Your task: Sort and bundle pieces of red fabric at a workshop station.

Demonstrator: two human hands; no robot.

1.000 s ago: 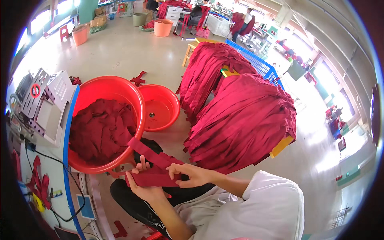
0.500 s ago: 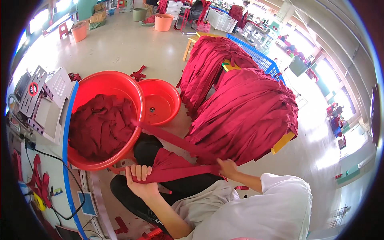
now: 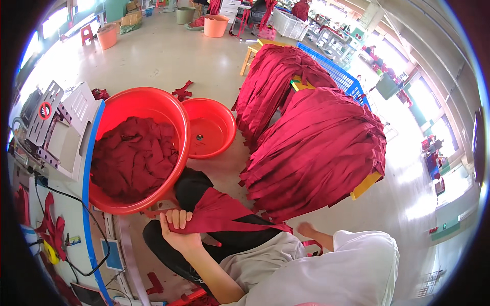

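Left hand (image 3: 178, 232) fisted around the bunched red fabric strips (image 3: 224, 217); keep them taut and even; right hand (image 3: 309, 230) blurred, grip unclear

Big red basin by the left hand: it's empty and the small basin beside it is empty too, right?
Not quite. The head view shows the big red basin piled with dark red cloth pieces. The small basin beside it is indeed empty. The left hand grips a bunch of red strips just below the big basin.
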